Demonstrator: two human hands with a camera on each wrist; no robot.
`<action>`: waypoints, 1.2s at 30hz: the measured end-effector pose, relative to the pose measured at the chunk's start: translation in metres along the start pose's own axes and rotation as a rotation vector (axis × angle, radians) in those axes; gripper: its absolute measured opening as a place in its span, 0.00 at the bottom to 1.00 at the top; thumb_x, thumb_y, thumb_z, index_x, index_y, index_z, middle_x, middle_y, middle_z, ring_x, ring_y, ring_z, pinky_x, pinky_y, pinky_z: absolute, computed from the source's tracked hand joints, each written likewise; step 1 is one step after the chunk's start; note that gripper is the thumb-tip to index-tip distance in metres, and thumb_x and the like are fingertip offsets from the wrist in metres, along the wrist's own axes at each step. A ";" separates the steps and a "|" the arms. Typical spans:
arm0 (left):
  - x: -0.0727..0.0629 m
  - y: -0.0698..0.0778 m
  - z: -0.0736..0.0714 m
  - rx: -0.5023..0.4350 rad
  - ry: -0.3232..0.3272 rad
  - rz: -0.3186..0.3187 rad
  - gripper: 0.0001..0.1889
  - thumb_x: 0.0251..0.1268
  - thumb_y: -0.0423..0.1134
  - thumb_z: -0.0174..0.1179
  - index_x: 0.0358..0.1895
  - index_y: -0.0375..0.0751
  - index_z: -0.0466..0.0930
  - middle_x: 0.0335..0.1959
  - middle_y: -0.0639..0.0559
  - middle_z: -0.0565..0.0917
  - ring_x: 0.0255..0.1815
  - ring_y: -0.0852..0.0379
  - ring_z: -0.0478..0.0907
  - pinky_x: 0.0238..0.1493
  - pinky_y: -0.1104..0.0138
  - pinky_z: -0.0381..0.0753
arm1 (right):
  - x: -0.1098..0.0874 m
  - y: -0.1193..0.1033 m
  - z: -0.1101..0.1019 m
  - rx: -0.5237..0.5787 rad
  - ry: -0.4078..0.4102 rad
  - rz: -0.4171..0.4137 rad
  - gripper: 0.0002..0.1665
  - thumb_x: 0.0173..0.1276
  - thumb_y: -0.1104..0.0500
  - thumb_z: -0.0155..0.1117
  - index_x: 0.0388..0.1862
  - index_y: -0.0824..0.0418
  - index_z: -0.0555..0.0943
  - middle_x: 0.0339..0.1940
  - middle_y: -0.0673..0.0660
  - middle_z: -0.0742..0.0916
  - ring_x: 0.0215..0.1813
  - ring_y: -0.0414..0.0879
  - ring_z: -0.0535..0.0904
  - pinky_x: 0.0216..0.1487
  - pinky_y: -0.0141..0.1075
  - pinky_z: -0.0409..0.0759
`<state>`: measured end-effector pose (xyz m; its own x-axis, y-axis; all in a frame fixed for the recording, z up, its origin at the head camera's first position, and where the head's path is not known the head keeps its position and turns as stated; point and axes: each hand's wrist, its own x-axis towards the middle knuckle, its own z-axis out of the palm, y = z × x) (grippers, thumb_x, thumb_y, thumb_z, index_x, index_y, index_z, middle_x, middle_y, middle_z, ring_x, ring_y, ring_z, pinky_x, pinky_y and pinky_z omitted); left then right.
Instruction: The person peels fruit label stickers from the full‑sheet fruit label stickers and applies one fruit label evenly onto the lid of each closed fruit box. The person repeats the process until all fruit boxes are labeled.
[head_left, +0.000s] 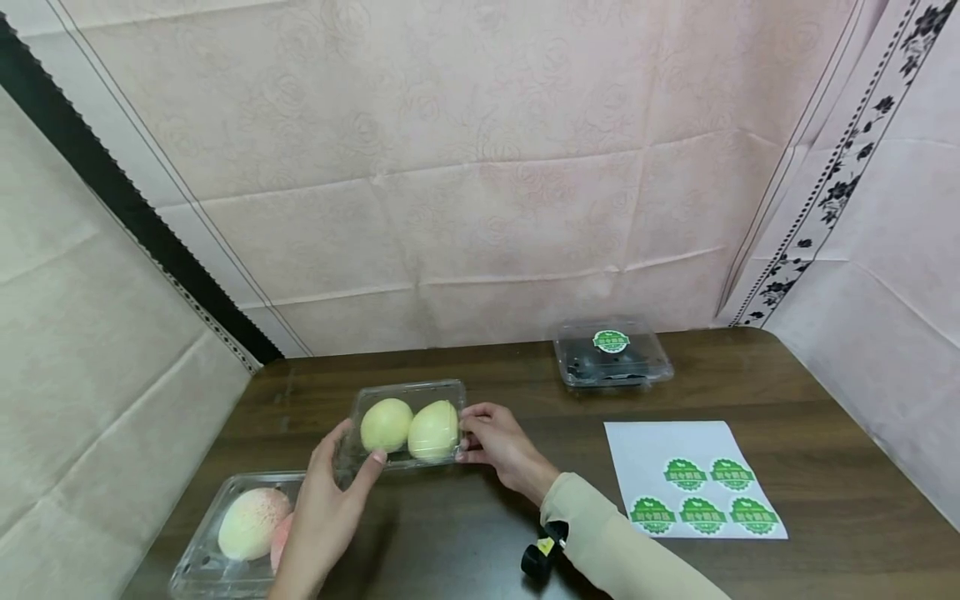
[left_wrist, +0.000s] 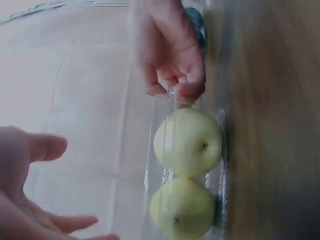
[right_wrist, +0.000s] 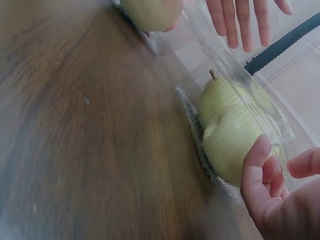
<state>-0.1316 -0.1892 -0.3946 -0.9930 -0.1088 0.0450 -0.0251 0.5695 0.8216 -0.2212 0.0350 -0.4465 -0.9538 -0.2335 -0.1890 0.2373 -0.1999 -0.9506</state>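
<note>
A clear plastic clamshell box (head_left: pixel 408 388) holding two pale green pears (head_left: pixel 387 425) is tilted up over the table's middle left. At its right end my right hand (head_left: pixel 501 448) pinches the edge between thumb and fingers. My left hand (head_left: pixel 330 504) is at the box's left end, overlapping its front corner in the head view. Seen from the left wrist, that left hand (left_wrist: pixel 25 185) has its fingers spread and stands apart from the box. The right wrist view shows the pears (right_wrist: pixel 235 140) behind the lid, with my right hand (right_wrist: pixel 280 195) at the near end.
Another clear box (head_left: pixel 213 500) with pinkish peaches (head_left: pixel 253 523) sits at the front left, partly behind my left arm. A lidded box (head_left: pixel 637 367) of dark fruit with a green sticker stands at the back. A white sheet (head_left: pixel 637 450) of several green stickers lies at right.
</note>
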 end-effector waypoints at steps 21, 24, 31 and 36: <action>0.033 0.007 0.036 -0.256 0.067 -0.130 0.49 0.80 0.53 0.57 0.86 0.36 0.35 0.86 0.30 0.41 0.85 0.29 0.41 0.79 0.33 0.49 | -0.010 0.000 -0.024 -0.047 0.073 -0.030 0.17 0.78 0.67 0.53 0.60 0.74 0.73 0.36 0.55 0.80 0.33 0.44 0.76 0.32 0.33 0.83; 0.034 0.009 0.039 -0.235 0.063 -0.125 0.49 0.80 0.53 0.57 0.87 0.37 0.35 0.86 0.30 0.41 0.85 0.28 0.42 0.79 0.32 0.50 | -0.012 -0.001 -0.027 -0.051 0.087 -0.030 0.16 0.77 0.67 0.53 0.60 0.74 0.73 0.36 0.55 0.80 0.34 0.44 0.76 0.32 0.33 0.82; 0.039 0.004 0.043 -0.312 -0.006 -0.180 0.46 0.83 0.55 0.52 0.85 0.31 0.37 0.85 0.28 0.44 0.85 0.30 0.42 0.81 0.35 0.49 | -0.014 -0.001 -0.032 -0.042 0.111 -0.040 0.14 0.75 0.69 0.54 0.57 0.74 0.75 0.33 0.53 0.80 0.32 0.43 0.75 0.31 0.33 0.81; 0.039 -0.001 0.047 -0.416 -0.023 -0.218 0.44 0.85 0.54 0.48 0.84 0.28 0.38 0.83 0.24 0.50 0.84 0.29 0.46 0.81 0.36 0.49 | -0.018 -0.001 -0.033 -0.046 0.126 -0.052 0.14 0.77 0.69 0.53 0.58 0.74 0.75 0.33 0.53 0.80 0.31 0.43 0.74 0.29 0.33 0.80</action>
<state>-0.1757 -0.1557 -0.4199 -0.9721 -0.1689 -0.1628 -0.1901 0.1600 0.9686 -0.2100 0.0711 -0.4498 -0.9809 -0.1017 -0.1656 0.1808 -0.1641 -0.9697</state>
